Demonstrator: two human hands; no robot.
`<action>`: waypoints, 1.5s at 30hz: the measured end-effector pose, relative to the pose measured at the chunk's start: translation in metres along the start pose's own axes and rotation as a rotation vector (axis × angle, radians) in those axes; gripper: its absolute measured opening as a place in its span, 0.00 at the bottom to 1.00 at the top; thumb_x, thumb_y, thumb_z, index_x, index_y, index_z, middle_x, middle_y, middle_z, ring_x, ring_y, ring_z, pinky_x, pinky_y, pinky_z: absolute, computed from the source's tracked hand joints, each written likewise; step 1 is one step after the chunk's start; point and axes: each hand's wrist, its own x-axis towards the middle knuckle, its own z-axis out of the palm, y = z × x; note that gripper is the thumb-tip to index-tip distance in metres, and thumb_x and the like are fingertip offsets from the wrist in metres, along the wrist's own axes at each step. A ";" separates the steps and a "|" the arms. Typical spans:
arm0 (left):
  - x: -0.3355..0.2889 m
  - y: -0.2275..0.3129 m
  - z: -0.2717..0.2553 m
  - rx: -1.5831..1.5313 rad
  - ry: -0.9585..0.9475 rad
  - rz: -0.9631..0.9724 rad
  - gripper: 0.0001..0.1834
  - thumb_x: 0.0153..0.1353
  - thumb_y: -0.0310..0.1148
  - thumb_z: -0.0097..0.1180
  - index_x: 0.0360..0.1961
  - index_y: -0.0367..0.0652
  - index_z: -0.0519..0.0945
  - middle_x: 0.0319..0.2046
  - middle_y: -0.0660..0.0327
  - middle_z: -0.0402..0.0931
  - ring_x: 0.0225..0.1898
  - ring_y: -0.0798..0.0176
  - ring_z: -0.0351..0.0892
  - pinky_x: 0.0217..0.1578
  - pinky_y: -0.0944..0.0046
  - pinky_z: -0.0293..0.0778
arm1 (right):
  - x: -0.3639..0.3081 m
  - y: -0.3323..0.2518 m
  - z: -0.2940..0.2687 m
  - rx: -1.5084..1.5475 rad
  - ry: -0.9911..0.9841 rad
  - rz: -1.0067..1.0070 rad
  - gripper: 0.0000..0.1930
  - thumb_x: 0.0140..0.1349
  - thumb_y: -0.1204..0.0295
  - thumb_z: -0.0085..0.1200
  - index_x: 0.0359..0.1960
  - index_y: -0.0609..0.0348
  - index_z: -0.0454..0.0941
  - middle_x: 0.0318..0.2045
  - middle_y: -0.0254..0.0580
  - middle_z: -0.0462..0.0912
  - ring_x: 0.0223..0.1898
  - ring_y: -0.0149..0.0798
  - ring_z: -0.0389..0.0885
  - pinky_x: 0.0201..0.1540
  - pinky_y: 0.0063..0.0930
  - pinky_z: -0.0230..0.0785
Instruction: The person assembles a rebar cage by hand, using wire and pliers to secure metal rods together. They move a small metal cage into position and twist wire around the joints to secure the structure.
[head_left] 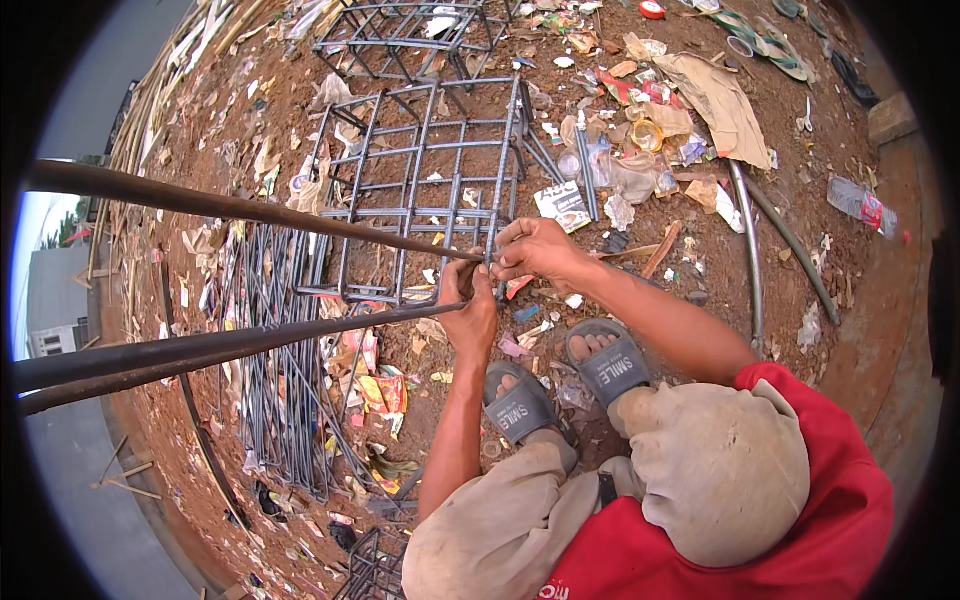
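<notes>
My left hand [470, 310] is closed around the ends of long steel bars, its thumb and fingertips close to a thin upright rod. One dark steel bar [250, 210] runs in from the left edge to my fingertips. A lower pair of bars [250, 345] narrows toward the same hand. Just to the right, my right hand [540, 252] has its fingers bent and pressed together at the joint; whatever they pinch is too small to make out. Directly beyond both hands lies a tied rebar cage [430, 150], its near corner touching or very close to my fingers.
A second rebar cage [415, 45] lies farther off. Loose rods [285, 380] are heaped at the left. Metal pipe [748, 250], a plastic bottle [860, 205] and brown cardboard [715, 105] lie at the right. Litter covers the reddish soil around my sandals [525, 410].
</notes>
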 end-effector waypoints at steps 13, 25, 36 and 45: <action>0.002 -0.003 -0.001 -0.082 0.030 -0.079 0.08 0.64 0.21 0.56 0.44 0.33 0.77 0.38 0.58 0.80 0.41 0.72 0.79 0.42 0.70 0.75 | -0.007 -0.003 -0.013 -1.005 -0.304 -0.833 0.31 0.49 0.86 0.56 0.59 0.55 0.68 0.45 0.47 0.74 0.45 0.47 0.82 0.45 0.37 0.79; 0.003 -0.008 0.002 -0.033 0.088 -0.007 0.06 0.62 0.21 0.58 0.40 0.33 0.78 0.33 0.57 0.83 0.36 0.71 0.80 0.38 0.68 0.75 | 0.009 0.000 -0.019 -1.303 -0.305 -1.214 0.22 0.56 0.76 0.57 0.54 0.54 0.70 0.42 0.43 0.75 0.36 0.49 0.82 0.36 0.40 0.78; 0.004 -0.019 0.004 -0.004 0.123 0.053 0.07 0.60 0.23 0.61 0.40 0.35 0.80 0.32 0.54 0.84 0.35 0.67 0.83 0.37 0.66 0.77 | 0.014 -0.013 -0.022 -1.561 -0.301 -1.375 0.11 0.54 0.73 0.60 0.40 0.59 0.78 0.30 0.41 0.81 0.29 0.43 0.83 0.29 0.34 0.77; 0.002 -0.014 0.000 0.019 0.068 -0.010 0.09 0.62 0.19 0.59 0.43 0.32 0.78 0.38 0.56 0.83 0.41 0.71 0.81 0.42 0.71 0.77 | 0.012 -0.017 -0.010 -1.665 -0.328 -1.279 0.09 0.57 0.72 0.57 0.25 0.58 0.69 0.21 0.41 0.71 0.18 0.44 0.78 0.18 0.38 0.70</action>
